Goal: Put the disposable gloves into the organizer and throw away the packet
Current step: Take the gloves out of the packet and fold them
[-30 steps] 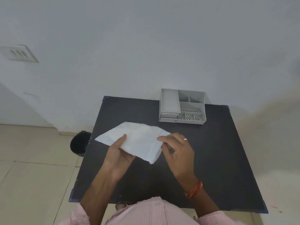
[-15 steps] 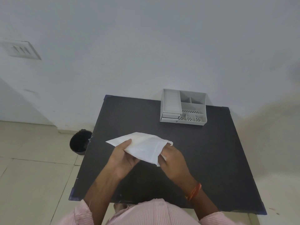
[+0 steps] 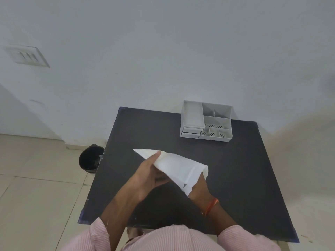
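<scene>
White packet (image 3: 174, 165), left fingers (image 3: 155, 156) pinching it, right hand (image 3: 197, 189) inside (grip unseen)

I am holding the white paper packet (image 3: 178, 166) above the black square table (image 3: 244, 169), the grey compartmented plastic organizer (image 3: 206, 121) sitting behind it, the round black bin (image 3: 89, 158) standing left.

Right hand (image 3: 196, 189) mostly hidden inside packet (image 3: 177, 167).

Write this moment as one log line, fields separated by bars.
left hand holds packet | right hand at its open end, mostly hidden | organizer empty | bin on floor
</scene>
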